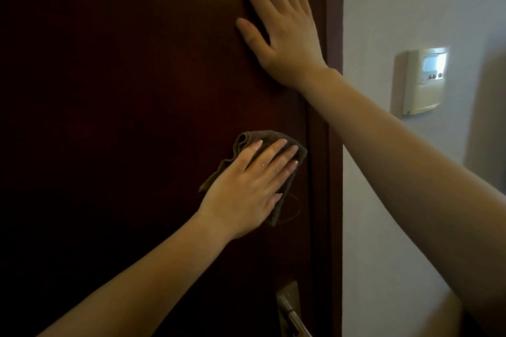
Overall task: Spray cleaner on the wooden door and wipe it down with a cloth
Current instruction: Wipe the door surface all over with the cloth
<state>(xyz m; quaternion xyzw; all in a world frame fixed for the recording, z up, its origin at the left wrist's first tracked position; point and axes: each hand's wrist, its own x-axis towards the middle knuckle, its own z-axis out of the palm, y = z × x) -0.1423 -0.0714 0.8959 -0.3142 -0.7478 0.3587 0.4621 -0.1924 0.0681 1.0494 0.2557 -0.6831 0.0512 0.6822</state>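
One door (109,90), one cloth (261,136), two hands (247,189) (284,27)

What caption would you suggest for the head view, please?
Left hand presses a crumpled brown cloth against the dark wooden door; right hand rests flat above.

Dark reddish-brown door (123,117), grey-brown cloth (284,200), cream wall panel (419,85), pale wall (397,200).

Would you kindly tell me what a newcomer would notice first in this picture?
Two bare hands on the dark wooden door stand out: the right hand lies flat high up near its edge, and the left hand presses a dark cloth against it lower down. To the right, a pale control panel with a small screen hangs on the light wall.
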